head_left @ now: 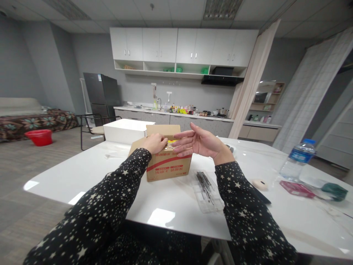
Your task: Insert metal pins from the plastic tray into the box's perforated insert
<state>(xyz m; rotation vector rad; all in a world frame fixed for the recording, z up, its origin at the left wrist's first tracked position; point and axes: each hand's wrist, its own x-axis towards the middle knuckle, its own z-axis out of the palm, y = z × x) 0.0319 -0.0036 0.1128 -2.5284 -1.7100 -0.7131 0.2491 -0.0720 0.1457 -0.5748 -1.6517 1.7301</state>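
A brown cardboard box [168, 165] with a red stripe and red printing stands on the white table, one flap raised at its back. At the box's top left, my left hand [156, 142] has its fingers curled closed; what they hold, if anything, is hidden. Several small pale round pieces [169, 147] lie at the top of the box, beside a bit of yellow. My right hand [201, 141] is open, palm turned inward and fingers stretched out toward these pieces. Below it, a clear plastic tray [211, 206] bears several thin metal rods [204, 186].
Behind the box sits a white box [125, 130]. On the right of the table [176, 221] are a water bottle [299, 158], a pink packet [296, 188], a dark green item [334, 192] and a small beige case [260, 184]. A red bucket [40, 137] stands on the floor.
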